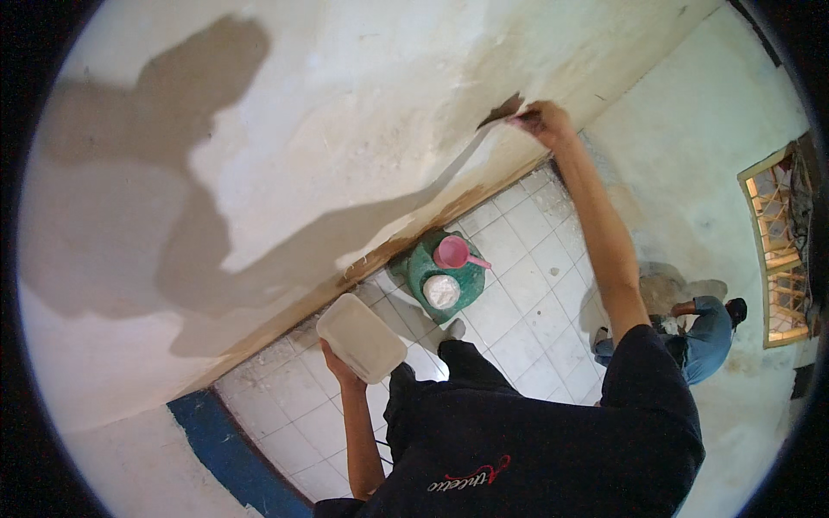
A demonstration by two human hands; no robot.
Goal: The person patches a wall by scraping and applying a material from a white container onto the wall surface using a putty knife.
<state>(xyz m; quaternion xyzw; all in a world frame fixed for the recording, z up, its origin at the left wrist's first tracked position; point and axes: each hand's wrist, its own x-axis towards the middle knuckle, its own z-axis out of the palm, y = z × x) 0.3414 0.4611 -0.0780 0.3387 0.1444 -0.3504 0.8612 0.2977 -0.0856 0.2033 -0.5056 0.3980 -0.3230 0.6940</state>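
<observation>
My left hand (343, 369) grips a pale rectangular plastic tub (363, 338) by its side, tilted near the foot of the wall. Stretched far up to the right, my right hand (544, 125) is closed at the stained wall (371, 112). It seems to hold a thin, flat, scraper-like tool (511, 118), mostly hidden by the fingers. A dark brown patch against the wall there may be the tool's shadow. Below, a green stool-like base (466, 292) carries a pink dipper (452, 252) and a white round container (441, 292).
Another person (710, 338) in a blue shirt bends toward the right-hand wall (682, 164). A window with a yellowish grille (771, 250) is beyond them. White tiles (535, 302) cover the floor, and a blue-painted strip (226, 449) runs along the lower left.
</observation>
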